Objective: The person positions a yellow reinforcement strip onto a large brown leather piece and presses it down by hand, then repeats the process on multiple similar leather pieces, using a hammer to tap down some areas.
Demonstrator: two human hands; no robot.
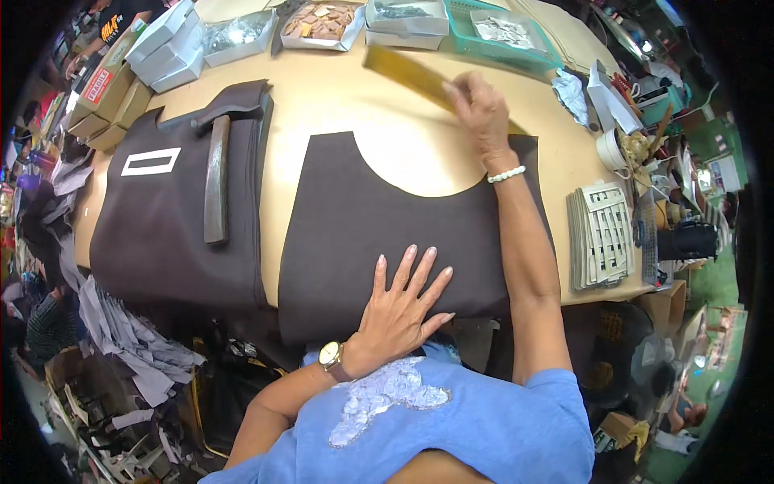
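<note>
Tan surface point(322, 97) carries our brown cloth point(355, 234). Left hand point(399, 302) lies flat on it, grip open; right hand point(482, 109) grips a yellow ruler point(403, 71) beyond the cloth's curved edge.

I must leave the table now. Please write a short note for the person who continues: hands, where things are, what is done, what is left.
Left hand: flat, fingers spread, pressing the near edge of the dark fabric piece.
Right hand: holding the yellow ruler on the table, just beyond the fabric's curved cutout.
Stack of dark pieces lies at left, with a long dark weight and a white rectangular template on it.
Done: fabric piece spread flat.
Left: no markings visible on it yet.
</note>
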